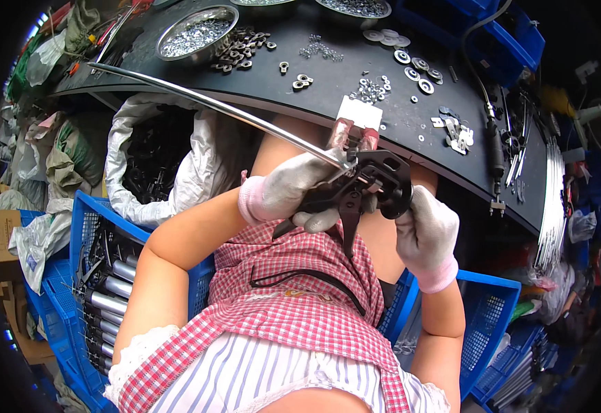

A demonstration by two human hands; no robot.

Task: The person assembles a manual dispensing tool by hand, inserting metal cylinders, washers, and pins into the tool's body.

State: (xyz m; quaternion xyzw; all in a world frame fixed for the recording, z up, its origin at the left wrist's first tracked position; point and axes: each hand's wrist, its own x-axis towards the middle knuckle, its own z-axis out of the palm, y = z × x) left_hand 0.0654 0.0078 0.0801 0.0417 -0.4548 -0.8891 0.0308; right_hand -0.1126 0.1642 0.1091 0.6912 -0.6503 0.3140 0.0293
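Caulking-gun frame (372, 182): black metal, held in front of my chest, just below the near edge of the table (176, 76), with its trigger lever (349, 227) hanging down toward my checked apron (293, 296). A long bright push rod (211, 107) runs from the frame up and to my left, its far end out over the table edge.

My left hand (293, 189), in a grey glove, has its grip clenched around the frame where the rod enters it. My right hand (427, 230), also gloved, closes on the rear of the frame from below; I cannot tell exactly which part its fingers pinch, since the frame hides them.

To do this step well, I judge the following points matter:

1. Keep the left grip firm so the frame does not twist while the right hand works.
2. Keep the rod in line with its hole; a tilted rod is likely to bind.
3. Mind the far end of the rod, which lies close to the steel bowl (197, 33) of small parts and the loose washers (242, 49).
4. Keep glove fabric clear of the trigger pivot.

A blue crate (83, 227) at my left holds similar parts.
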